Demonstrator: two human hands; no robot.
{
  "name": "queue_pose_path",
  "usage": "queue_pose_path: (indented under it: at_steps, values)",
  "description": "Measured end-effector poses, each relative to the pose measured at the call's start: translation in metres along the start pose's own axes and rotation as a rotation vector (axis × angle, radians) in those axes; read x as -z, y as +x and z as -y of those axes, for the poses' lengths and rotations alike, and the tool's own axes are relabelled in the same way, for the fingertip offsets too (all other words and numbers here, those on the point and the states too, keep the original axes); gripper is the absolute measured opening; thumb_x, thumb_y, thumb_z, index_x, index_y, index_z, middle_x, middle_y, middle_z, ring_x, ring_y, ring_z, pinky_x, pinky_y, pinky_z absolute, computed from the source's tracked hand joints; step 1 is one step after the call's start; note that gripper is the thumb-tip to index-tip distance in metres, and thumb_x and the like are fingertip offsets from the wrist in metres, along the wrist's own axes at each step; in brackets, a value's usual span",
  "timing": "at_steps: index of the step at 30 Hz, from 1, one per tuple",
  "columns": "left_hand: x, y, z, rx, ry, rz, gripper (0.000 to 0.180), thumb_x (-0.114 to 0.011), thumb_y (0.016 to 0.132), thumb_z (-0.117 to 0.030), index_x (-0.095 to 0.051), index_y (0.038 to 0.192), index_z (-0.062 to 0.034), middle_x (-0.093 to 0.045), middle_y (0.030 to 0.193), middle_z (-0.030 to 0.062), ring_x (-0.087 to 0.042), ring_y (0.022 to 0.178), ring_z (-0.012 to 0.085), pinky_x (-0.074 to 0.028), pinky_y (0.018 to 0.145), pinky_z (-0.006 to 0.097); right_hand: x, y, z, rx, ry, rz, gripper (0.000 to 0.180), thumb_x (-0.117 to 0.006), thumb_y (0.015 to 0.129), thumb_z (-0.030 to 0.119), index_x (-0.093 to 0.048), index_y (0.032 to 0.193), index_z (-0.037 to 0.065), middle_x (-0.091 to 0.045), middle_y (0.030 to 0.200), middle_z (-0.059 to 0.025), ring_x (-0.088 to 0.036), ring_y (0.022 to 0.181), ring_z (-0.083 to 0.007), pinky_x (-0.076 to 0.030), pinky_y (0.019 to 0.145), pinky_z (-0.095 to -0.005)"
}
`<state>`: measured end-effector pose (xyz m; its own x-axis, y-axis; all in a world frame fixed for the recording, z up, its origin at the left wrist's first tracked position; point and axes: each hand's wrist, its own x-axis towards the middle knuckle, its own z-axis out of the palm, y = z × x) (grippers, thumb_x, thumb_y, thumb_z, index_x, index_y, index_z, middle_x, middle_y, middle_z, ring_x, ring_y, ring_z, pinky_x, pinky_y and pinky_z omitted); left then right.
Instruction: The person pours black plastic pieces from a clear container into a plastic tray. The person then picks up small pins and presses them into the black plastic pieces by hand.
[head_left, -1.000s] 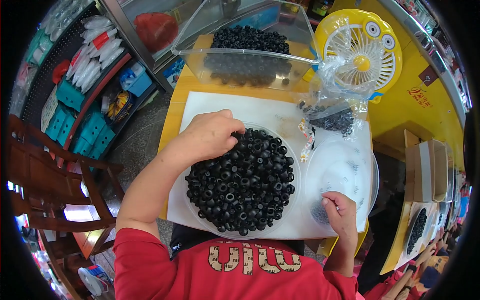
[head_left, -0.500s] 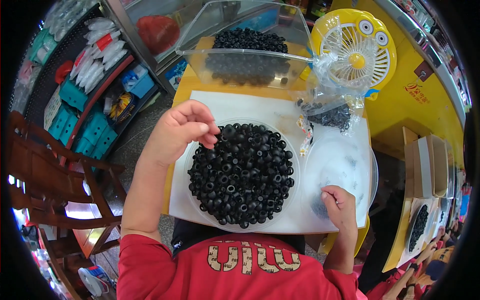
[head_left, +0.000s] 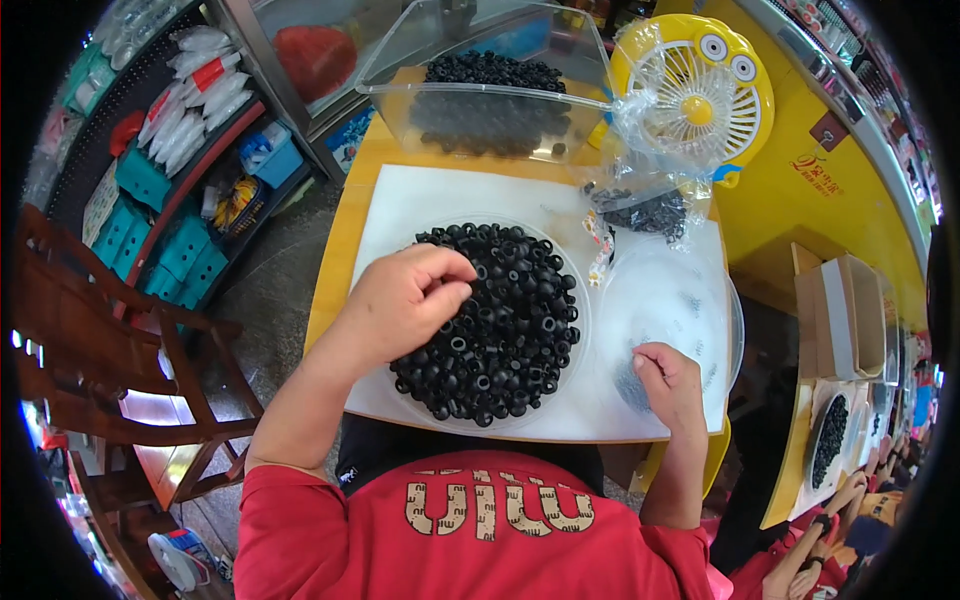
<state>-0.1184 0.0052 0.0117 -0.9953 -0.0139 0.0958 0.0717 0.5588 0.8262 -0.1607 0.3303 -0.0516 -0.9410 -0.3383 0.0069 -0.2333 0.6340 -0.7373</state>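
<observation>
A heap of small black round parts (head_left: 500,345), some with open holes, fills a shallow clear round tray (head_left: 578,372). Over the heap's upper left side is my left hand (head_left: 410,300), thumb and forefinger drawn together at the parts; whatever they hold cannot be made out. To the right lies a second clear round tray (head_left: 650,290) with a thin scatter of tiny grey pieces (head_left: 630,388). My right hand (head_left: 670,388) rests at that tray's near side with its fingers curled in a pinch. Anything within this pinch is too small or hidden to tell.
A clear bin (head_left: 480,125) of black parts stands at the back. Beside it are a yellow fan (head_left: 735,90) and a clear plastic bag (head_left: 645,205) holding black pieces. A wooden chair (head_left: 110,350) is at left; another table with a cardboard box (head_left: 845,315) is at right.
My left hand has moved right and nearer to me, from the heap's upper left edge to over the parts. My right hand stays at the right tray, still pinched. The view has shifted slightly.
</observation>
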Motion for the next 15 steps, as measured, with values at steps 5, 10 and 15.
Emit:
queue_pose_path:
  at_steps: [5,10,15]
  values:
    - [-0.017,0.007,-0.009,-0.275,0.393,-0.161,0.017,-0.058,0.074,-0.011,-0.060,0.091,-0.0063,-0.060,0.086,0.0095,-0.058,0.079,0.0252,-0.046,0.067,0.031,-0.002,0.000,0.000,-0.006,0.006,-0.011,0.014,-0.057,0.078,0.011,-0.061,0.087,0.001,-0.062,0.076,-0.0138,-0.061,0.069,-0.0234,-0.046,0.063,-0.0286]
    - [-0.033,0.039,-0.005,-0.125,0.609,0.002,0.021,-0.055,0.075,-0.016,-0.060,0.094,-0.0080,-0.060,0.092,0.0093,-0.058,0.085,0.0278,-0.046,0.072,0.035,-0.004,-0.003,-0.001,-0.014,0.034,-0.012,0.015,-0.057,0.078,0.012,-0.061,0.087,0.002,-0.062,0.077,-0.0139,-0.061,0.070,-0.0239,-0.047,0.064,-0.0290]
    - [-0.015,0.023,-0.006,-0.008,0.211,-0.174,0.022,-0.059,0.071,-0.013,-0.057,0.091,-0.0055,-0.061,0.079,0.0076,-0.059,0.074,0.0190,-0.046,0.067,0.030,-0.005,-0.005,-0.001,0.060,-0.014,-0.046,0.013,-0.057,0.078,0.009,-0.062,0.087,0.000,-0.060,0.069,-0.0055,-0.054,0.065,-0.0100,-0.044,0.061,-0.0230]
